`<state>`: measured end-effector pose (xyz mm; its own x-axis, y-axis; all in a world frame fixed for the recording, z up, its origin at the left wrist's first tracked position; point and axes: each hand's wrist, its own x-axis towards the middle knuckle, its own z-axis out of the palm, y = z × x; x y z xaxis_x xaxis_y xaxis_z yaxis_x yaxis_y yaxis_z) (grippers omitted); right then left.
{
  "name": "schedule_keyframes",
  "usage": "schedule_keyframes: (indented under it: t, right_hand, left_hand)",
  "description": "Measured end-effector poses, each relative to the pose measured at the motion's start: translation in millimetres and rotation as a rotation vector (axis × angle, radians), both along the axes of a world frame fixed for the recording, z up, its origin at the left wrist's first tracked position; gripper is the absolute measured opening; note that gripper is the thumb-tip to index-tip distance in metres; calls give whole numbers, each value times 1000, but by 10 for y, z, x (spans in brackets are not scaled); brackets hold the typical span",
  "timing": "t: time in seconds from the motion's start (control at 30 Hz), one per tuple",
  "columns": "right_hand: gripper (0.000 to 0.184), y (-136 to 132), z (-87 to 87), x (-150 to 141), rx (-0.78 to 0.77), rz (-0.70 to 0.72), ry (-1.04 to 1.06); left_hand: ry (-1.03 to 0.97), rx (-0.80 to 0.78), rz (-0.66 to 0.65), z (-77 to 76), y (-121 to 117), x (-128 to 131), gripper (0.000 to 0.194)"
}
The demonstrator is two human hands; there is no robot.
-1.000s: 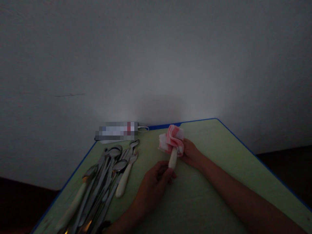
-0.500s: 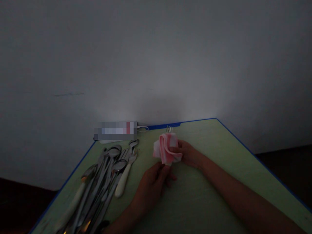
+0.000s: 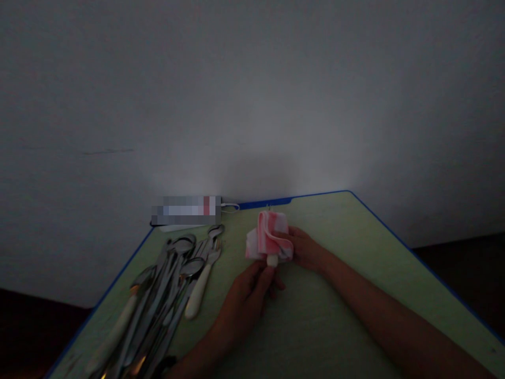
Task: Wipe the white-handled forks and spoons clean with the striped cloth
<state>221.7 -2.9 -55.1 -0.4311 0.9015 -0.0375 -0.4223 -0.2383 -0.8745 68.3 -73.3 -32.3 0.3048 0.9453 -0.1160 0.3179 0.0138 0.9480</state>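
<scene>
My right hand (image 3: 305, 248) is closed around a pink and white cloth (image 3: 267, 239) that is wrapped over a utensil. Only the white handle (image 3: 272, 260) of that utensil shows below the cloth, and a hint of tines pokes out at the top; it looks like a fork. My left hand (image 3: 252, 287) pinches the end of that handle with its fingertips. Both hands are above the middle of a pale green table (image 3: 335, 316) with a blue edge.
A heap of several spoons, forks and white-handled cutlery (image 3: 165, 295) lies on the table's left side. A flat blurred object with a white cord (image 3: 185, 209) sits at the far edge. A plain grey wall rises behind. The room is dim.
The cloth slid down along the utensil toward my left hand, hiding most of the white handle, then moved back up slightly. Fork tines showed above the cloth half a second ago.
</scene>
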Motion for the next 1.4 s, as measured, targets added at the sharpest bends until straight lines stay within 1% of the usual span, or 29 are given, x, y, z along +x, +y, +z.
schedule_keyframes:
  t: [0.07,0.13,0.23,0.37,0.47,0.53,0.63,0.73,0.87,0.97,1.07,1.13,1.3,1.4]
  right_hand:
    - [31,-1,-3,19,57,40,-45]
    - [38,-7,3,35,114,77,-78]
    - [44,-15,16,44,139,99,-84]
    - [38,-5,9,28,84,110,-53]
    - [33,1,0,10,-9,69,-19]
    - [31,-1,1,5,-44,38,-18]
    - [28,-2,5,18,-51,32,-14]
    - [28,7,-6,48,-39,81,0]
    - [27,15,-18,62,-33,125,13]
    - [26,18,-18,35,-44,78,39]
    - [24,35,-25,-1,-83,-69,90]
    - [21,51,-34,-13,-98,-135,113]
    - [25,65,-32,-2,-108,-129,91]
    - [27,63,-24,1,-117,-165,80]
  left_hand:
    - [-16,-2,13,-1,5,-1,29]
    - [-32,-17,27,-6,7,-2,26]
    - [-27,-47,38,-20,4,-4,26]
    - [2,-48,31,-32,0,-5,30]
    - [20,-27,7,-27,-2,-1,33]
    - [15,-18,-2,-30,-4,2,36]
    - [0,-48,16,-56,-2,1,42]
    - [21,-76,29,-89,6,-7,45]
    - [74,-49,-22,-67,14,-19,45]
    - [130,-13,-63,-3,8,-18,44]
    - [181,58,-105,42,-9,-10,37]
    - [211,94,-144,43,-24,-4,33]
    - [239,102,-245,2,-58,-19,33]
    - [178,120,-233,2,-65,-36,23]
